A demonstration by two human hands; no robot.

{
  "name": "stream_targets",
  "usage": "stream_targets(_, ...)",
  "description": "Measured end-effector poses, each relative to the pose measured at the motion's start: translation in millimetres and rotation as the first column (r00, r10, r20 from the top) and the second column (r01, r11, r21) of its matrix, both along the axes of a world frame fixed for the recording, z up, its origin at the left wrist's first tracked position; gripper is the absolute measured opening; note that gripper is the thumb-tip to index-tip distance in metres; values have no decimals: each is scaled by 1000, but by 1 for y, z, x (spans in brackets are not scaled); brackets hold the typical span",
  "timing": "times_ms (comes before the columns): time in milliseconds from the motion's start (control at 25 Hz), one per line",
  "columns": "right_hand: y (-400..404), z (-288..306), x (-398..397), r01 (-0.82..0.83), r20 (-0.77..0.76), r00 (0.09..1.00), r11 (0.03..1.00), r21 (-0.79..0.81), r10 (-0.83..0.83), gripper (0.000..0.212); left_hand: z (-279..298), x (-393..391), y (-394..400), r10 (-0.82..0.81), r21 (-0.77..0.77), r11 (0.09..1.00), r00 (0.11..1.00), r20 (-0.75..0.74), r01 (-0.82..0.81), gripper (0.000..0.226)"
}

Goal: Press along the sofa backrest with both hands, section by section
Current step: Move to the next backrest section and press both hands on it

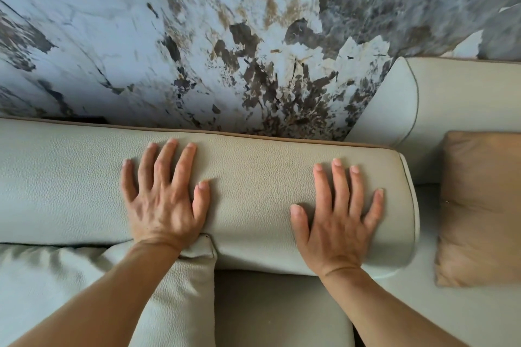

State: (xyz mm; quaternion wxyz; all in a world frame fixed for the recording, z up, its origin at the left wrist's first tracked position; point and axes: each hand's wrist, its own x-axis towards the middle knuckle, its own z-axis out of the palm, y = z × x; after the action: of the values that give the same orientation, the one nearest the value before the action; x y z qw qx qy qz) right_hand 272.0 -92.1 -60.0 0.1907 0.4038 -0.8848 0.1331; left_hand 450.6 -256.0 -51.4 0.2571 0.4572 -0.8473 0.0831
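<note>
The sofa backrest (253, 189) is a long, pale grey-green, pebbled leather bolster running left to right across the middle of the view. My left hand (163, 200) lies flat on its top, fingers spread, palm down. My right hand (338, 214) rests flat the same way near the backrest's right end, fingers apart. Both hands touch the leather and hold nothing. The backrest's right end cap with piping (410, 205) sits just right of my right hand.
A matching grey cushion (180, 290) leans under my left forearm. A tan pillow (479, 205) stands at the right. A second backrest section (456, 98) runs away at the upper right. A marbled wall (197, 36) rises behind the sofa. The seat (282, 310) lies below.
</note>
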Motion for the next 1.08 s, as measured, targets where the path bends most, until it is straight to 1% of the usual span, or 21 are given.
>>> stream_targets(480,-32,-7,-28,-27,-52,998,999,-35,25,69,-4,-21,-25,39,-7,999,999,-17,-39,61)
stream_targets(1080,-78,-9,-66,-74,-30,997,997,-32,73,68,-7,-51,-62,84,-21,996,996,-36,-85,61)
